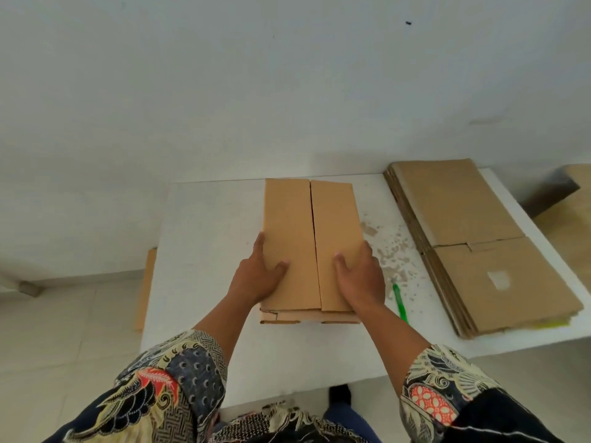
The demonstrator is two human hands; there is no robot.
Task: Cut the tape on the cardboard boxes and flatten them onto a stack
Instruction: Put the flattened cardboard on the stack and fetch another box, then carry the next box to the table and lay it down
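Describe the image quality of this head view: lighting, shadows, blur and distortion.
Head view: soft, even light with no glare; only faint shadows beneath the brown cardboard box on the white table. Wide-angle distortion bows the table edges and stretches the stack of flattened cardboard. Hands, left and right, look slightly soft; the green-handled cutter is blurry.

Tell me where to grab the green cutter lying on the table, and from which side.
Take the green cutter by the middle of its long thin handle, coming down from above with the right hand, which is the closer one. It lies flat on the white table, nearly pointing away from the person, in the gap between the box and the flattened stack, so pinching across its width probably suits best.
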